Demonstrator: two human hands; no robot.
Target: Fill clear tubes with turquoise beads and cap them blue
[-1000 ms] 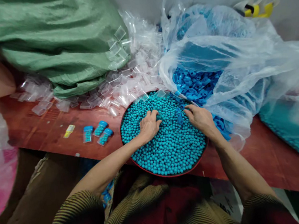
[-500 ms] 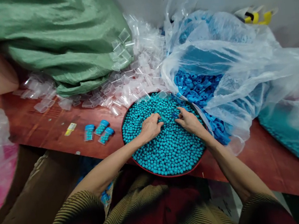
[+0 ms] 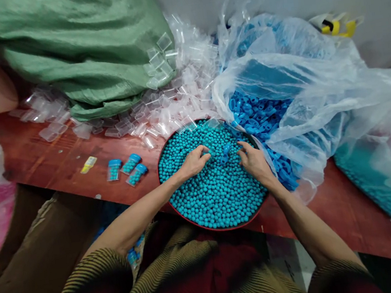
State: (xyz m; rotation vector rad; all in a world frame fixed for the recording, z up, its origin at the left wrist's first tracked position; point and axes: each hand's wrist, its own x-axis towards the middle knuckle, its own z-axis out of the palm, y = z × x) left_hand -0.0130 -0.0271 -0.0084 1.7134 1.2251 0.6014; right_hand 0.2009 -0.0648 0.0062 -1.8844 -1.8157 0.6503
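Note:
A round red-rimmed tray [image 3: 176, 210] is filled with turquoise beads [image 3: 216, 196]. Over its left side is my left hand [image 3: 194, 162], thumb and forefinger curved and apart, with beads showing in the gap. A pale, clear-looking patch lies by its fingertips, too blurred to make out. My right hand [image 3: 254, 162] hovers at the tray's right side, its fingers spread and bent. Between the hands, a few blue caps [image 3: 225, 153] rest on the beads, apart from the right fingertips. Three bead-filled clear containers with blue caps [image 3: 131, 163] lie left of the tray.
Clear empty containers [image 3: 176, 106] are heaped behind the tray, against a green sack [image 3: 96, 49]. An open plastic bag [image 3: 279, 73] spills blue caps at the right. Another bag of turquoise beads [image 3: 377, 185] sits farther right. A yellow-and-white label [image 3: 89, 164] lies on the red tabletop [image 3: 58, 169].
My hands have moved slightly apart, the right one drawing away from the blue caps, which now show more fully on the beads. The view has shifted a little.

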